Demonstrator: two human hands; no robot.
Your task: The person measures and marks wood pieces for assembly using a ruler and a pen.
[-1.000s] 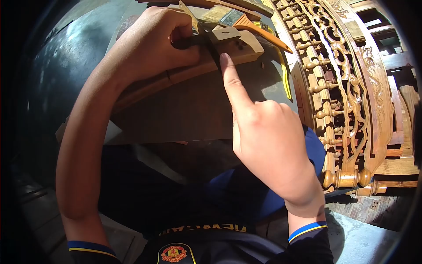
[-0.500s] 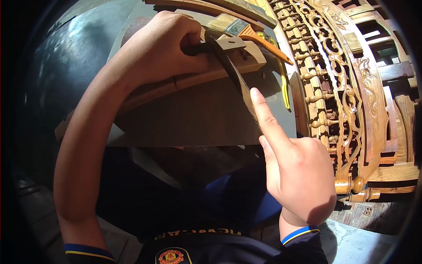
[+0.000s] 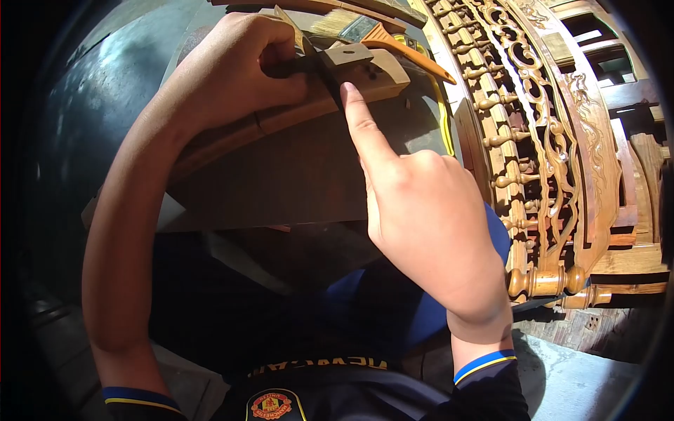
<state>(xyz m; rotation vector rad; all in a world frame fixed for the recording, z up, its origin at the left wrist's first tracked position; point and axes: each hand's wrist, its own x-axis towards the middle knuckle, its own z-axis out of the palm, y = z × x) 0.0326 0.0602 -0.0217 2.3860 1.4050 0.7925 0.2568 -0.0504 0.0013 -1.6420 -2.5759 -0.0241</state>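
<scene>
My right hand (image 3: 425, 203) is closed around the near end of a long, flat dark file (image 3: 330, 81), its index finger stretched along the metal. The file crosses a small wooden piece (image 3: 349, 55) with a hole in it, and its lit tip shows beyond. On the far side, my left hand (image 3: 246, 63) is bent over and grips that small piece, pressing it down by a long, slightly curved wooden bar (image 3: 379, 83). Part of the bar is hidden under my left hand and forearm.
A paintbrush with an orange handle (image 3: 414, 56) lies behind the bar, near a yellow strip (image 3: 445, 123). The grey work board (image 3: 281, 182) ends in front of my lap. Carved wooden furniture with turned spindles (image 3: 509, 137) stands along the right.
My right hand has pushed forward and left, sliding the file farther across the small wooden piece. My left hand keeps its grip; the view has shifted slightly.
</scene>
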